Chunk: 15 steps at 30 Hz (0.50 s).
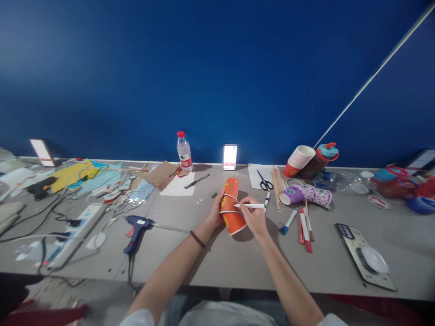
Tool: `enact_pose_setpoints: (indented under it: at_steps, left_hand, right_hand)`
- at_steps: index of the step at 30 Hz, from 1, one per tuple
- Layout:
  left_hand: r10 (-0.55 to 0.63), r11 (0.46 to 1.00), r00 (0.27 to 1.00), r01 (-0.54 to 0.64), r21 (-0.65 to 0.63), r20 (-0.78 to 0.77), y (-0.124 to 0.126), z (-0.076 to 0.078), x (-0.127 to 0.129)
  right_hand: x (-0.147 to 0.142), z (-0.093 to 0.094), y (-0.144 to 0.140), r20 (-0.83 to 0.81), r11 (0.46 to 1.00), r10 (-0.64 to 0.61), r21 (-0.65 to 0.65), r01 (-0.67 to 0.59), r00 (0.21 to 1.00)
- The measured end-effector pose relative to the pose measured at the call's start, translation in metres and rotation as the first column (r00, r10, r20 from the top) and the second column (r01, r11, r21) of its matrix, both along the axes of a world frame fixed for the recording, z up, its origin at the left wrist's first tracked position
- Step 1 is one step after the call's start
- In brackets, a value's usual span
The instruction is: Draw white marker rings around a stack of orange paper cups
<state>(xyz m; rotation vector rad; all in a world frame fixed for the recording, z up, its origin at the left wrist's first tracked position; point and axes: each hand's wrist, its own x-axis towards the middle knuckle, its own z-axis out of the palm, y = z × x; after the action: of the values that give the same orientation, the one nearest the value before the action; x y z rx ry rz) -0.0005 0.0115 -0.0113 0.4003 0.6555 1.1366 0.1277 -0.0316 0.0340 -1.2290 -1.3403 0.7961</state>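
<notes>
My left hand (215,212) is wrapped around the left side of several orange paper cups (232,222) joined in a row, lying tilted above the table. A white marker (253,206) is pinched in my right hand (254,219), its tip pointing left at the middle cup and looking close to or touching it. Just beyond my right hand lies another white marker (267,200) with a green end. A small dark green piece, perhaps a marker cap (214,195), rests by my left fingers.
To the left are a blue glue gun (138,230), a power strip (76,237) and tangled cables. Scissors (265,182), wooden sticks (275,188), purple cups (306,194) and stacked cups (299,160) lie to the right. A water bottle (184,153) and phone (230,157) stand at the back.
</notes>
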Motion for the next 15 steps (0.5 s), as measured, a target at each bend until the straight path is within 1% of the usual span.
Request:
enact_pose_setpoints:
  at_steps: [8, 11, 15]
  left_hand:
    - [0.01, 1.0, 1.0, -0.011, 0.01, 0.012, 0.0, -0.0005, 0.0002]
    - [-0.001, 1.0, 1.0, 0.001, 0.01, 0.016, 0.0, -0.0012, -0.0002]
    - [-0.021, 1.0, 1.0, 0.021, 0.002, 0.01, 0.0002, -0.0016, -0.0006]
  right_hand:
    - [-0.0015, -0.0034, 0.0007, -0.053, 1.0, -0.028, -0.006, 0.027, 0.998]
    - [-0.0019, -0.005, 0.0006, -0.083, 1.0, -0.009, -0.005, 0.009, 0.996]
    - [-0.0013, -0.0068, -0.0001, -0.044, 1.0, 0.025, -0.001, -0.025, 0.999]
